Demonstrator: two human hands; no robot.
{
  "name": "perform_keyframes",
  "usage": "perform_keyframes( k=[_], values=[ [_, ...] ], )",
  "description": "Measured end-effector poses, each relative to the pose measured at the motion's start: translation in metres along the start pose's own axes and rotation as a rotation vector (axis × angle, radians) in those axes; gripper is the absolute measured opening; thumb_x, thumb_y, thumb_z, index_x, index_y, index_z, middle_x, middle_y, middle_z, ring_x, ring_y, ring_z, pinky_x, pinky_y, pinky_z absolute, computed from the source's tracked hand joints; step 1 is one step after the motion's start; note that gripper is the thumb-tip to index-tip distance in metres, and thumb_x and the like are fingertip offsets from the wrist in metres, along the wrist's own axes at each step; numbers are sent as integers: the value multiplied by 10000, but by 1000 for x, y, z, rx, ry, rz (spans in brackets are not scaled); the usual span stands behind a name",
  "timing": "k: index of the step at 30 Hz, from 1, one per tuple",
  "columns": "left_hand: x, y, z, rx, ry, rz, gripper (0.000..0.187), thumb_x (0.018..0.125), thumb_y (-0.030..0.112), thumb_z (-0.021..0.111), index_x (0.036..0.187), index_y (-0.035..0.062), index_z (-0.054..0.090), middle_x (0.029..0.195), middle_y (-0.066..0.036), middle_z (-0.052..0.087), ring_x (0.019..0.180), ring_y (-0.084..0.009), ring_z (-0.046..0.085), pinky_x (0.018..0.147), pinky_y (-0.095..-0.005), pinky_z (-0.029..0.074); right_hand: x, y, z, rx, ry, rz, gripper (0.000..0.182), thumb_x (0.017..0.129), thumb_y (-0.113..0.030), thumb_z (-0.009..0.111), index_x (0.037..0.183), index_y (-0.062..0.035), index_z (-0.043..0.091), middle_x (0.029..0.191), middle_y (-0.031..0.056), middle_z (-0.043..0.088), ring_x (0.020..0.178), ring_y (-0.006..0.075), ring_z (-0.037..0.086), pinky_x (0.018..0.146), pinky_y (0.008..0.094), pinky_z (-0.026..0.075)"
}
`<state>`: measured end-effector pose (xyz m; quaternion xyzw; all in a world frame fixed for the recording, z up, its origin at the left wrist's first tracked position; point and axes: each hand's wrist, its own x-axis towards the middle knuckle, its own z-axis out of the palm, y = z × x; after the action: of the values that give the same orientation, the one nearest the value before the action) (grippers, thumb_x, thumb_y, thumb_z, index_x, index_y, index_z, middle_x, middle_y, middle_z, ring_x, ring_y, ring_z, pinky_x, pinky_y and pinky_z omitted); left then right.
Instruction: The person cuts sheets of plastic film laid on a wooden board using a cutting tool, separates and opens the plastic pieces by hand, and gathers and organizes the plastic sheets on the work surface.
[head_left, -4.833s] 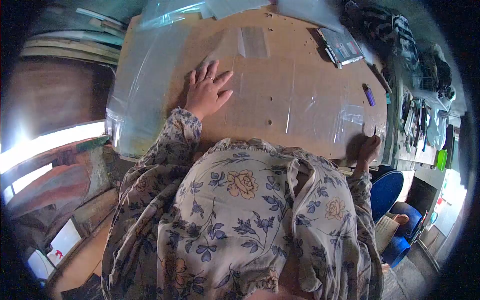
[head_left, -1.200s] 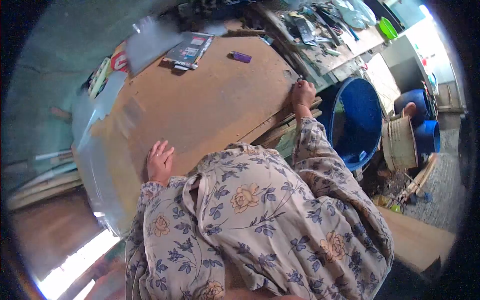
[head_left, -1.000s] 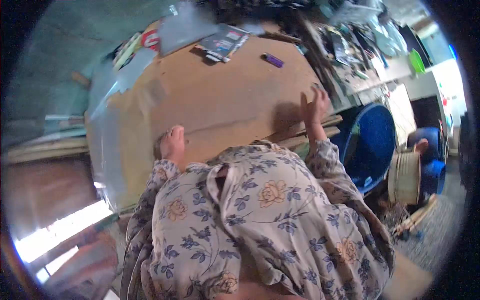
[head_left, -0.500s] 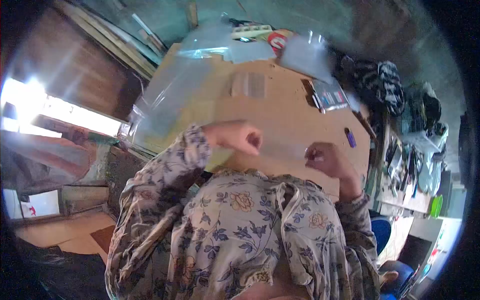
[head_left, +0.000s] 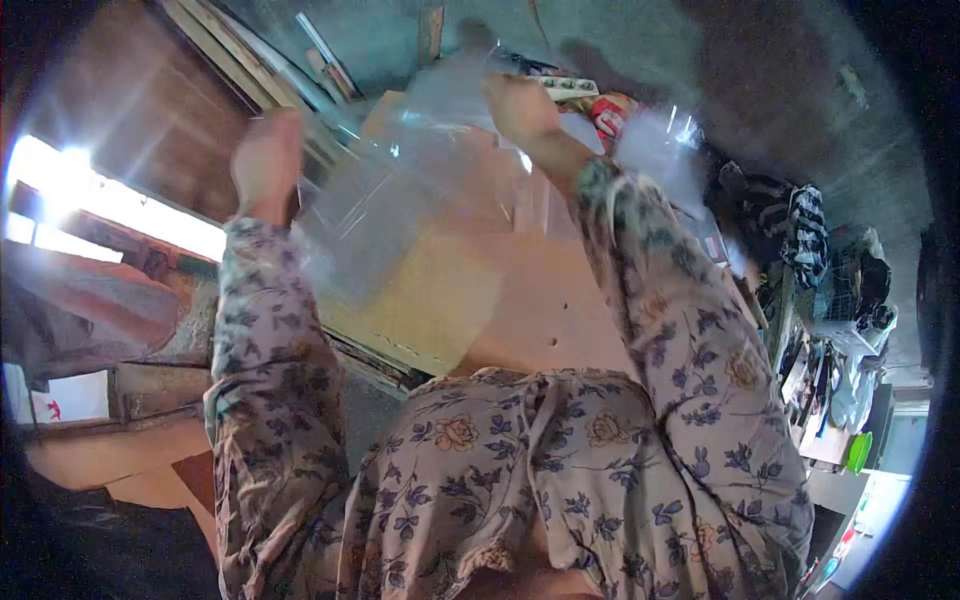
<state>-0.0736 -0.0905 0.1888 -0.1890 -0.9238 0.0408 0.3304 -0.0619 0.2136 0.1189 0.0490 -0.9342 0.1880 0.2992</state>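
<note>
My left hand (head_left: 268,165) is raised over the far left side of the table, beside the edge of a clear plastic sheet (head_left: 375,205). Near the table's back stretches my right hand (head_left: 522,110), next to the sheet's far part. Both hands are smeared, and whether their fingers grip the plastic cannot be made out. Between my forearms the sheet lies over the brown tabletop (head_left: 545,310) and a yellowish area (head_left: 430,300). My right forearm hides part of the table.
A white power strip (head_left: 570,87) and a red-and-white item (head_left: 608,118) are at the back. Another clear plastic piece (head_left: 665,150) lies right of them. Wooden strips (head_left: 225,55) lean at the back left. Black-and-white cloth (head_left: 806,235) hangs at the right.
Both hands have moved from near my body to the far side of the table, my left hand also leftward. The view has shifted, and my right arm now covers the table's right part.
</note>
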Motion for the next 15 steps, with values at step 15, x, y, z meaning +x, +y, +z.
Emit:
perform_keyframes(
  k=[15],
  values=[
    [-197, -3, 42, -190, 60, 113, 181, 786, 188, 503, 914, 80, 572, 870, -108, 560, 789, -304, 546, 687, -408, 452, -66, 16, 102, 91, -71, -168, 147, 748, -151, 546, 891, -127, 570, 1092, 84, 505, 1048, 258, 457, 848, 417, 392]
  ],
)
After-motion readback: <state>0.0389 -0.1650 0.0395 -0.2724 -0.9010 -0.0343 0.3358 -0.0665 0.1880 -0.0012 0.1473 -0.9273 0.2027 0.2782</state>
